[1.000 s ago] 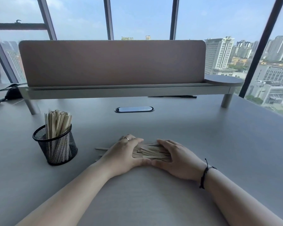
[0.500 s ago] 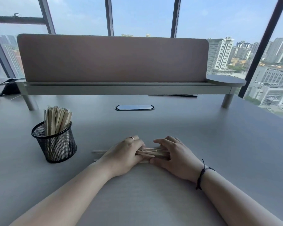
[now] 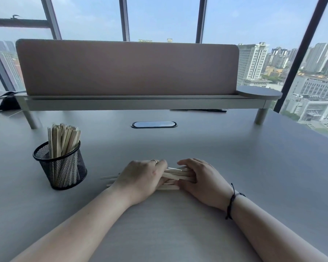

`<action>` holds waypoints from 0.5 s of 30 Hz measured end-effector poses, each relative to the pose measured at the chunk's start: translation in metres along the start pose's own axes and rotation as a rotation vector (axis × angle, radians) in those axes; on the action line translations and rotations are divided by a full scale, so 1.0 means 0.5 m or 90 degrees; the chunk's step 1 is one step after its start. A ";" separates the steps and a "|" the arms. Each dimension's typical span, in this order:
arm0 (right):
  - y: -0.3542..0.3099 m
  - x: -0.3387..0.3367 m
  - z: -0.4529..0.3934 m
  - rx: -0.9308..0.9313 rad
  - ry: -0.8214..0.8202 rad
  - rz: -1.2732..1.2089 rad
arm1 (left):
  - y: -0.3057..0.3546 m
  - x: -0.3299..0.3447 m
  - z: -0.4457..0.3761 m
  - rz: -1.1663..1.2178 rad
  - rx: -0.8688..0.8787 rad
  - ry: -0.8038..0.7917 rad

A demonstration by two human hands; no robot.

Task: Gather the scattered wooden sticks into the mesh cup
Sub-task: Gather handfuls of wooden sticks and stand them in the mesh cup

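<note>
One black round wire-mesh cup (image 3: 62, 167) is standing on one grey table (image 3: 254, 167). Pale flat wooden sticks: two lots showing, one upright in the cup (image 3: 63, 139), one bundle between two bare hands (image 3: 175, 174); individual sticks too many to count.

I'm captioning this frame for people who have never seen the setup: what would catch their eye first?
Probably the two hands at the centre of the grey table: the left hand and right hand grip a bundle of wooden sticks between them. To their left stands a black mesh cup, already holding upright sticks. City towers fill the windows behind.
</note>
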State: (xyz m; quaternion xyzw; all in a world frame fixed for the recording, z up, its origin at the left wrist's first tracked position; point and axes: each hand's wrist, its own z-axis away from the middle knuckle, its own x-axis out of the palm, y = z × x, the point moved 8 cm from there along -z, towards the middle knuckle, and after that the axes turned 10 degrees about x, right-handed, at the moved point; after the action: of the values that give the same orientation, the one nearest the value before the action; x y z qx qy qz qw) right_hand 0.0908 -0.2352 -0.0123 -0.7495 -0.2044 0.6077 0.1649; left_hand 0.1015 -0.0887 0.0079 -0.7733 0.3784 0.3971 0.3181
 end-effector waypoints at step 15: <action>0.001 -0.006 0.002 -0.025 0.031 0.006 | -0.070 -0.016 0.027 -0.039 -0.133 0.016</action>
State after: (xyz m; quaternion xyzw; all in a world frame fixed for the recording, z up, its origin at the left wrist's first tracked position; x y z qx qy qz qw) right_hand 0.0892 -0.2371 -0.0101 -0.7682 -0.2089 0.5858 0.1520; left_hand 0.1227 -0.0575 0.0151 -0.8183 0.3149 0.4150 0.2428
